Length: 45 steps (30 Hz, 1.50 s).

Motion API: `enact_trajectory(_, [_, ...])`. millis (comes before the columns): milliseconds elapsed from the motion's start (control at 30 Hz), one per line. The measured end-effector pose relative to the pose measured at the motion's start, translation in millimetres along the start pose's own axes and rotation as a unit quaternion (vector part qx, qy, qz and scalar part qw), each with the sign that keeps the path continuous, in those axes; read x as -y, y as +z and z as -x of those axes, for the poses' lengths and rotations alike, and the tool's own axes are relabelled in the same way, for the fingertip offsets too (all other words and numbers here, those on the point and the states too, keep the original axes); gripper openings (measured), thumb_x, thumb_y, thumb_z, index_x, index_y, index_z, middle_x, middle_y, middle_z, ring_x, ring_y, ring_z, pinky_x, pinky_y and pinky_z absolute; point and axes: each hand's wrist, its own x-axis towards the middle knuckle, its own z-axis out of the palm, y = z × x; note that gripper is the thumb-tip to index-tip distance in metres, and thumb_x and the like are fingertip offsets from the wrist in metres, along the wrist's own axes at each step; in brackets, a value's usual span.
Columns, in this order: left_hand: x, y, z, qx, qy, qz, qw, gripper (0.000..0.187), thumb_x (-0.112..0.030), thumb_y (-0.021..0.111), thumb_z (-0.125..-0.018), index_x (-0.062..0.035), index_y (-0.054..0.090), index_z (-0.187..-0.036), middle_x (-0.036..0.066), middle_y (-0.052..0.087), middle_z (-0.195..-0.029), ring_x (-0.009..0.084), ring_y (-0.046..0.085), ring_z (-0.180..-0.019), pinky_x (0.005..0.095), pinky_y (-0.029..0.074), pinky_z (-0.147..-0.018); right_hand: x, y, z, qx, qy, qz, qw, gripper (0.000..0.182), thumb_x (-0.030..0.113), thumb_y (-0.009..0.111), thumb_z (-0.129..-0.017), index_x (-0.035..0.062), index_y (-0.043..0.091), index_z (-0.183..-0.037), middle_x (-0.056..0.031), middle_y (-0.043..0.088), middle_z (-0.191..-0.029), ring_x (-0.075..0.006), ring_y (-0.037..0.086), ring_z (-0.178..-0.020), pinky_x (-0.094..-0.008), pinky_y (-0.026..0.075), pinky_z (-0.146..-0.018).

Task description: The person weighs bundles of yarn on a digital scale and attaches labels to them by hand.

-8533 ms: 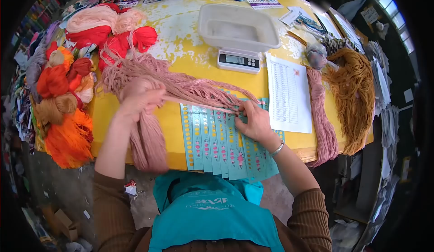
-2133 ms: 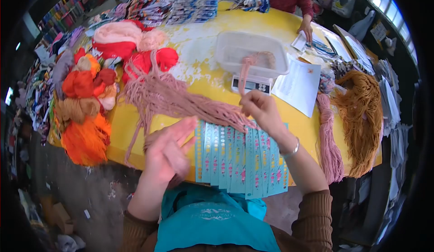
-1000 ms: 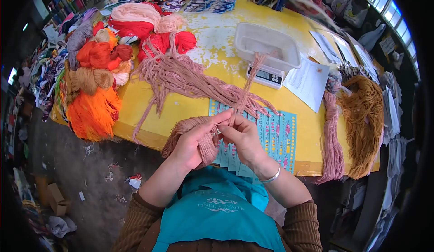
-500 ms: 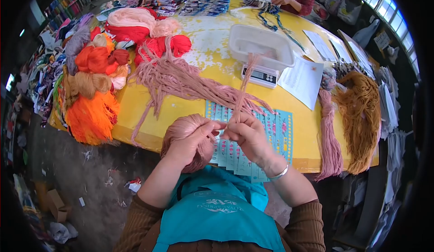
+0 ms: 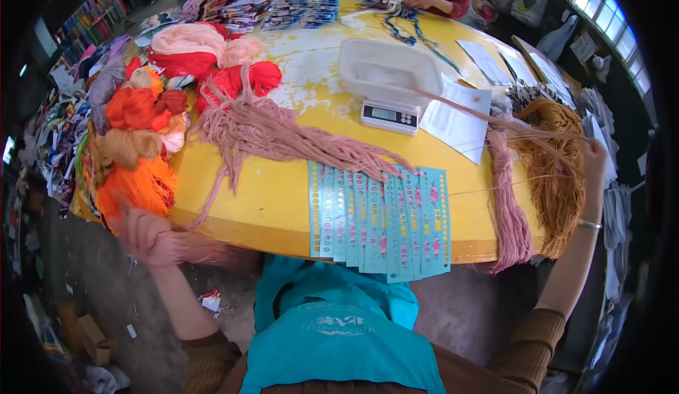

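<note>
My arms are spread wide apart. My left hand (image 5: 147,237), smeared by motion, is at the table's left front edge, closed on a dusky-pink thread skein (image 5: 205,247) that trails toward my apron. My right hand (image 5: 594,160) is a fist at the far right, beside a brown thread hank (image 5: 555,175). From it, pink thread strands (image 5: 502,121) stretch left over the printed sheet toward the plastic tub. Between my hands, teal punched cards (image 5: 378,224) lie overlapped at the front edge. A loose pile of dusky-pink thread (image 5: 283,136) lies behind them, its ends over the cards.
A clear plastic tub (image 5: 389,68) sits on a small digital scale (image 5: 389,116). Red, orange and tan skeins (image 5: 138,104) are heaped at left. A pink hank (image 5: 508,203) hangs over the front edge. Across the table, a person's hand (image 5: 428,2) is near dark blue threads.
My hands, together over the cards before, have swung far apart to left and right. The round pink skein has gone left with my left hand; the strands now stretch out to my right hand.
</note>
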Motion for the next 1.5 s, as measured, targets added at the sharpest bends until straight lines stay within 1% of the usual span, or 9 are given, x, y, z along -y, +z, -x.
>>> enact_trajectory(100, [11.0,19.7,-4.1,0.08,0.031,0.007,0.996,0.053,-0.025,0.057,-0.096,-0.0024,0.042,-0.142,-0.003,0.045,-0.057,0.0052,0.04,-0.042,0.0237,0.038,-0.043,-50.9,-44.6,-18.2,-0.13,-0.019,0.165,0.978,0.023,0.025,0.059,-0.091,0.0039,0.066,-0.092,-0.009,0.06,-0.07,-0.0176,0.056,-0.062,-0.0348,0.044,-0.059])
enact_trajectory(233, [62.2,26.7,-20.9,0.12,-0.046,0.035,0.991,0.053,-0.021,0.06,-0.094,-0.0041,0.044,-0.141,0.0,0.048,-0.061,0.0078,0.045,-0.046,0.0226,0.04,-0.044,67.4,-41.0,38.3,0.007,-0.066,0.197,0.978,0.014,0.014,0.06,-0.087,0.0011,0.064,-0.087,-0.0132,0.063,-0.085,-0.0245,0.061,-0.077,-0.0362,0.048,-0.071])
enact_trajectory(400, [126.4,9.7,-46.8,0.174,-0.212,-0.007,0.962,0.062,-0.031,0.063,-0.093,-0.0148,0.036,-0.146,0.003,0.053,-0.072,0.0122,0.05,-0.053,0.0233,0.043,-0.047,129.5,46.2,96.6,0.255,-0.222,-0.06,0.939,0.009,-0.004,0.068,-0.072,-0.0027,0.061,-0.077,-0.0128,0.063,-0.114,-0.0289,0.054,-0.118,-0.0372,0.041,-0.102])
enact_trajectory(500, [165.2,10.6,-61.2,0.158,-0.296,-0.097,0.937,0.065,-0.032,0.066,-0.091,-0.0095,0.037,-0.144,0.004,0.054,-0.071,0.0117,0.051,-0.053,0.0228,0.042,-0.046,137.9,109.4,120.9,0.436,-0.222,-0.287,0.824,0.006,0.003,0.068,-0.076,0.0001,0.062,-0.074,-0.0127,0.064,-0.12,-0.0306,0.048,-0.128,-0.0408,0.037,-0.106])
enact_trajectory(600, [208.1,19.0,-68.3,0.086,-0.363,-0.221,0.901,0.053,-0.021,0.066,-0.089,-0.003,0.047,-0.136,0.004,0.056,-0.071,0.0097,0.054,-0.057,0.0217,0.041,-0.046,137.8,165.6,154.1,0.572,-0.023,-0.461,0.678,0.008,0.002,0.065,-0.08,-0.0001,0.06,-0.074,-0.0158,0.068,-0.105,-0.0248,0.06,-0.109,-0.0351,0.044,-0.096])
enact_trajectory(700, [255.4,15.1,-65.8,0.053,-0.382,-0.543,0.746,0.033,-0.012,0.061,-0.089,-0.0052,0.062,-0.121,0.002,0.058,-0.072,0.0076,0.055,-0.063,0.0228,0.045,-0.055,151.9,189.0,182.1,0.602,0.09,-0.521,0.599,0.011,0.007,0.061,-0.089,0.0026,0.06,-0.079,-0.0071,0.068,-0.08,-0.0118,0.061,-0.07,-0.0224,0.047,-0.064])
enact_trajectory(900, [322.2,-6.6,-60.5,0.225,-0.285,-0.736,0.571,0.026,-0.013,0.063,-0.088,-0.0034,0.065,-0.113,0.009,0.064,-0.09,0.017,0.061,-0.081,0.031,0.05,-0.076,176.4,195.7,205.3,0.617,-0.002,-0.478,0.626,0.01,0.01,0.061,-0.091,0.0006,0.064,-0.092,-0.003,0.066,-0.085,-0.0072,0.06,-0.076,-0.0197,0.048,-0.066])
enact_trajectory(1200, [345.6,-16.5,-65.2,0.138,-0.406,-0.777,0.461,0.016,-0.017,0.062,-0.091,-0.0026,0.066,-0.097,0.006,0.06,-0.071,0.0175,0.06,-0.064,0.0308,0.049,-0.061,166.8,217.5,226.7,0.578,0.065,-0.514,0.631,0.014,0.009,0.066,-0.088,0.0005,0.065,-0.099,-0.0016,0.064,-0.079,-0.0062,0.056,-0.068,-0.0232,0.047,-0.062])
enact_trajectory(1500, [357.5,-75.0,-45.8,-0.083,-0.496,-0.52,0.69,0.018,-0.019,0.058,-0.095,-0.0018,0.062,-0.091,0.0,0.057,-0.066,0.0053,0.047,-0.05,0.0204,0.037,-0.044,178.0,219.3,247.1,0.345,-0.064,-0.415,0.839,0.015,0.007,0.068,-0.085,0.0009,0.065,-0.099,-0.0066,0.06,-0.065,-0.0104,0.053,-0.057,-0.0275,0.045,-0.055])
